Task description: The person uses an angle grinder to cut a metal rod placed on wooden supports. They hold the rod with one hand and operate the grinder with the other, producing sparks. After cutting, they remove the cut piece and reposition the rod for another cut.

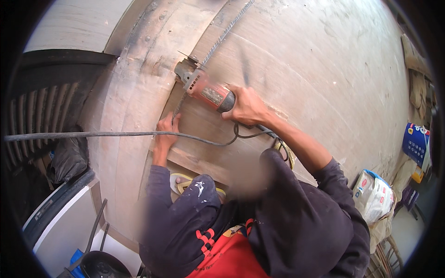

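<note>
My right hand (248,106) grips the rear of a red and grey angle grinder (206,88). The grinder's thin disc (189,56) sits up at the far end, against or just above a ribbed steel rebar (222,39); whether they touch, I cannot tell. The bar slants from the top edge down toward me, passing under the grinder's head. Closer in, my left hand (166,129) is closed round the bar's near end. A black power cord (194,137) loops near my right wrist and runs left across my left hand.
A wooden board (199,164) lies on the floor before my feet, one in a yellow sandal (183,180). At left stand a dark slatted chair back (41,106) and a black plastic bag (69,160). White sacks (373,194) and a blue package (415,141) lie at right.
</note>
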`<state>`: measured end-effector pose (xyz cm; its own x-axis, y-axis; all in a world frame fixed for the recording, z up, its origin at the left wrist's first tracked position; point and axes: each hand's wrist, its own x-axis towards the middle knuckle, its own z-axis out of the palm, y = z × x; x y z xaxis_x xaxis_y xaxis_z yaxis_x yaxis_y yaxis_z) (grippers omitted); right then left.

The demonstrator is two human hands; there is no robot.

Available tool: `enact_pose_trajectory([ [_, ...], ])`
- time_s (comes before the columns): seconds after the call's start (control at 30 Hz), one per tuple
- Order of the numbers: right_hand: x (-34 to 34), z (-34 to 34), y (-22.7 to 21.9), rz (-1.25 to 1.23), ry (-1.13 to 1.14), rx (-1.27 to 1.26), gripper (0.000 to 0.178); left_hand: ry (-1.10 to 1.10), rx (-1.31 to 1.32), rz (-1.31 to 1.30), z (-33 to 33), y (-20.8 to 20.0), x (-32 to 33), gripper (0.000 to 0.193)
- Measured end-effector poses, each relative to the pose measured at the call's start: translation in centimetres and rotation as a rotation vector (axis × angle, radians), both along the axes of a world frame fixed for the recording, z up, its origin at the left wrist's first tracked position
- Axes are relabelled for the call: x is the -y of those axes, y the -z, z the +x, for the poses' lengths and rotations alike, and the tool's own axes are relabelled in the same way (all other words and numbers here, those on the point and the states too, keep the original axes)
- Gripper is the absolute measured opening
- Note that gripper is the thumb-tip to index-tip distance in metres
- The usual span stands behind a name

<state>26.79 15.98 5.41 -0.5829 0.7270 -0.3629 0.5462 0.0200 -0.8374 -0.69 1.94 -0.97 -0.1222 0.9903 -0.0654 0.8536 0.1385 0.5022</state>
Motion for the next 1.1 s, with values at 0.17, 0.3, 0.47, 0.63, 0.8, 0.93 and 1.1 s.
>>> enact_pose_trajectory([
  [0.17,0.0,0.2,0.3,-0.006,-0.029,0.073,0.061,-0.024,-0.044,-0.046,-0.3,0.9,0.2,0.031],
  [0.3,0.1,0.2,0.6,0.002,-0.007,0.039,0.061,-0.021,-0.065,-0.056,-0.4,1.3,0.3,0.032],
  [0.47,-0.1,0.1,0.3,-0.017,0.004,0.046,0.059,-0.018,-0.035,-0.051,-0.5,1.1,0.3,0.031],
  [0.63,-0.1,0.1,0.3,-0.022,0.007,0.043,0.058,-0.017,-0.045,-0.046,-0.5,1.2,0.4,0.031],
  [0.8,-0.1,0.1,-0.2,-0.026,-0.017,0.082,0.059,-0.037,-0.045,-0.055,-0.4,1.3,0.3,0.029],
  [0.93,-0.1,0.0,0.1,-0.013,-0.008,0.056,0.058,-0.034,-0.047,-0.084,-0.3,1.0,0.2,0.027],
  [1.1,0.0,0.0,0.1,0.004,-0.004,0.057,0.057,-0.016,-0.060,-0.052,-0.1,0.7,0.1,0.027],
])
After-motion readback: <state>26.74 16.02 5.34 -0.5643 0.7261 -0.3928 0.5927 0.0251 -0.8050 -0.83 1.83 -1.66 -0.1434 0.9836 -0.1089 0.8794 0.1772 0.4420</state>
